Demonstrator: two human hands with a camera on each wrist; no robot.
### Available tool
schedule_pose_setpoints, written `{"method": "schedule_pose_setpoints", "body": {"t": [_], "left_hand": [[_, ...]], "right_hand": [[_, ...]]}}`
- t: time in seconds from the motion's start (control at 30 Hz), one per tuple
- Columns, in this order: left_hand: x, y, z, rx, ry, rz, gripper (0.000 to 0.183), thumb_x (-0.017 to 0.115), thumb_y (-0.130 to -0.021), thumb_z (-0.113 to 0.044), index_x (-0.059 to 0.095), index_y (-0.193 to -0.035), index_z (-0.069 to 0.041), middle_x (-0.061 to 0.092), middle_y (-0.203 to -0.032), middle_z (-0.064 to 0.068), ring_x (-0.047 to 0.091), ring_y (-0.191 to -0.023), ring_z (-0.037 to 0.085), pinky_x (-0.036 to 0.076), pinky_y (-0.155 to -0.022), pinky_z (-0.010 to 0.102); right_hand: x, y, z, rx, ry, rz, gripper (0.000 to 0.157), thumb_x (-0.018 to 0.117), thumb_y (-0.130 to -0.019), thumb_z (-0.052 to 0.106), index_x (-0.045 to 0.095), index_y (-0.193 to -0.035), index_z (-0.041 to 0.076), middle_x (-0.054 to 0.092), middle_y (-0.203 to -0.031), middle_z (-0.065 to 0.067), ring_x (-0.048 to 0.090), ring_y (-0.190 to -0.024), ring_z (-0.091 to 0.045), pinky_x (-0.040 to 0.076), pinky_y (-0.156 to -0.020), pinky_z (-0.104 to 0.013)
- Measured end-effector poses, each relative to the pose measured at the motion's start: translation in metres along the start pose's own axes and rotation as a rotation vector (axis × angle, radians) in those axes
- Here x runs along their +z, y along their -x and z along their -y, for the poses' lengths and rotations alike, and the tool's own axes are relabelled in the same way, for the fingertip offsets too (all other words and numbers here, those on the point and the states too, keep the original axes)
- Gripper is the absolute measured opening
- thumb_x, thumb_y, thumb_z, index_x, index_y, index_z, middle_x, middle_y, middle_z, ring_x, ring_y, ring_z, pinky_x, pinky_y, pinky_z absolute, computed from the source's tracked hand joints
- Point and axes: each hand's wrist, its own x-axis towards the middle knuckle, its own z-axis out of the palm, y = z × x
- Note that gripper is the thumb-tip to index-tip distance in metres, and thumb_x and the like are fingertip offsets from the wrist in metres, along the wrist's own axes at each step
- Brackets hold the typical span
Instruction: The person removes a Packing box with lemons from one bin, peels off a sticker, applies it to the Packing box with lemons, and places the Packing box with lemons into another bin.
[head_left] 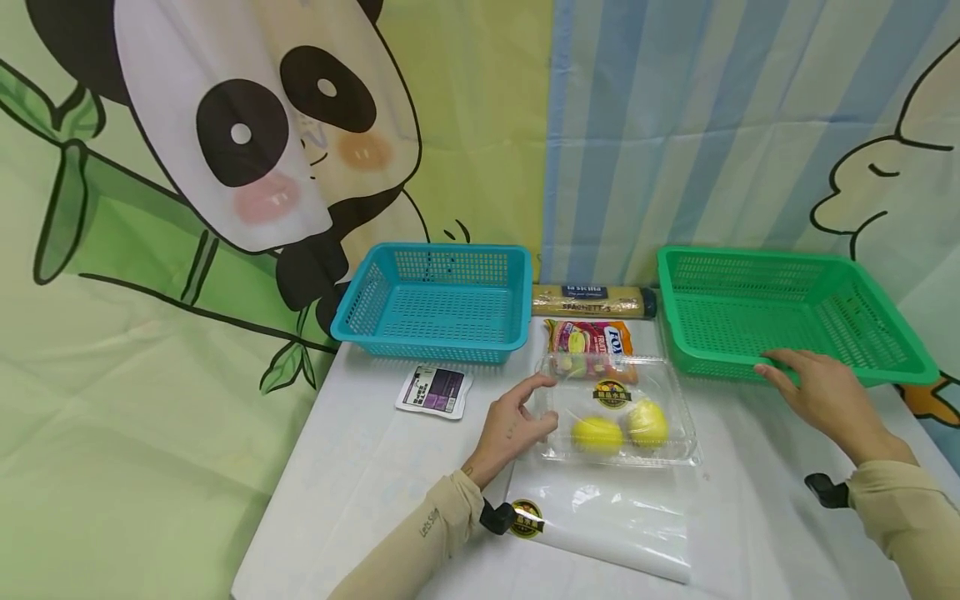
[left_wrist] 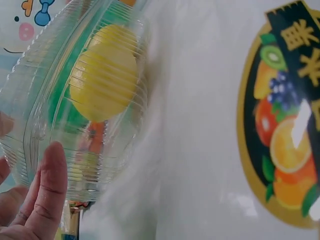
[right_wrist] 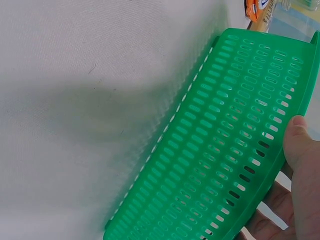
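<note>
A clear plastic clamshell box [head_left: 615, 458] with two lemons [head_left: 597, 435] inside lies near the table's middle. My left hand [head_left: 513, 425] holds its left side, thumb and fingers bent around the edge; the left wrist view shows a finger [left_wrist: 52, 175] against the ribbed clear wall. At the right stands a green perforated basket [head_left: 720, 367]. My right hand [head_left: 832, 400] grips the front rim, with the thumb [right_wrist: 296, 132] on the outer side. The other right fingers are partly hidden behind the rim.
A blue basket [head_left: 435, 352] stands at the back left. Between the baskets lies a spaghetti pack [head_left: 592, 307], with a colourful Fox's fruit candy bag [head_left: 592, 333] before it. A white-and-purple packet [head_left: 435, 392] lies left. A white plastic bag [head_left: 600, 533] lies in front of the box.
</note>
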Motion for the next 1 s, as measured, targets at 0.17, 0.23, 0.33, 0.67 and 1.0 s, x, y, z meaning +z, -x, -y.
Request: {"method": "schedule_pose_setpoints", "body": {"t": [0.17, 0.23, 0.33, 0.67, 1.0], "left_hand": [[0.002, 0.002, 0.0, 0.025, -0.007, -0.015, 0.047, 0.07, -0.085, -0.019, 0.067, -0.132, -0.027, 0.054, -0.152, 0.0, 0.05, -0.046, 0.007, 0.037, -0.042, 0.024], [0.002, 0.002, 0.0, 0.035, -0.005, -0.022, 0.047, 0.07, -0.085, -0.018, 0.067, -0.131, -0.025, 0.053, -0.152, 0.0, 0.049, -0.045, 0.007, 0.036, -0.042, 0.024], [0.003, 0.002, -0.001, 0.045, -0.002, -0.034, 0.046, 0.07, -0.085, -0.017, 0.068, -0.13, -0.023, 0.054, -0.152, 0.0, 0.05, -0.045, 0.008, 0.036, -0.042, 0.024], [0.004, 0.002, -0.003, 0.034, 0.019, -0.056, 0.042, 0.072, -0.084, -0.015, 0.07, -0.124, -0.028, 0.056, -0.149, -0.006, 0.054, -0.048, 0.01, 0.039, -0.045, 0.023], [0.002, 0.001, -0.01, 0.061, 0.078, -0.092, 0.041, 0.072, -0.085, -0.014, 0.07, -0.124, -0.023, 0.055, -0.15, -0.005, 0.058, -0.051, 0.011, 0.036, -0.044, 0.022]], "right_hand": [[0.001, 0.001, 0.0, 0.009, -0.006, 0.016, 0.046, 0.06, -0.102, 0.035, 0.063, -0.127, -0.004, 0.06, -0.124, -0.038, 0.052, -0.112, -0.061, 0.041, -0.089, -0.073], [0.001, 0.001, 0.0, 0.01, -0.005, 0.018, 0.046, 0.06, -0.102, 0.035, 0.063, -0.128, -0.004, 0.06, -0.125, -0.038, 0.052, -0.112, -0.061, 0.041, -0.089, -0.073], [0.001, 0.001, 0.0, 0.009, -0.002, 0.02, 0.046, 0.061, -0.102, 0.034, 0.063, -0.128, -0.004, 0.06, -0.125, -0.039, 0.052, -0.112, -0.061, 0.041, -0.089, -0.073], [0.002, 0.0, -0.001, 0.012, -0.013, 0.016, 0.045, 0.061, -0.102, 0.033, 0.063, -0.127, -0.004, 0.06, -0.124, -0.039, 0.051, -0.113, -0.061, 0.041, -0.09, -0.073], [0.001, 0.0, 0.0, 0.023, -0.005, 0.036, 0.046, 0.061, -0.102, 0.033, 0.062, -0.128, -0.005, 0.059, -0.125, -0.039, 0.05, -0.113, -0.061, 0.04, -0.091, -0.073]]}}
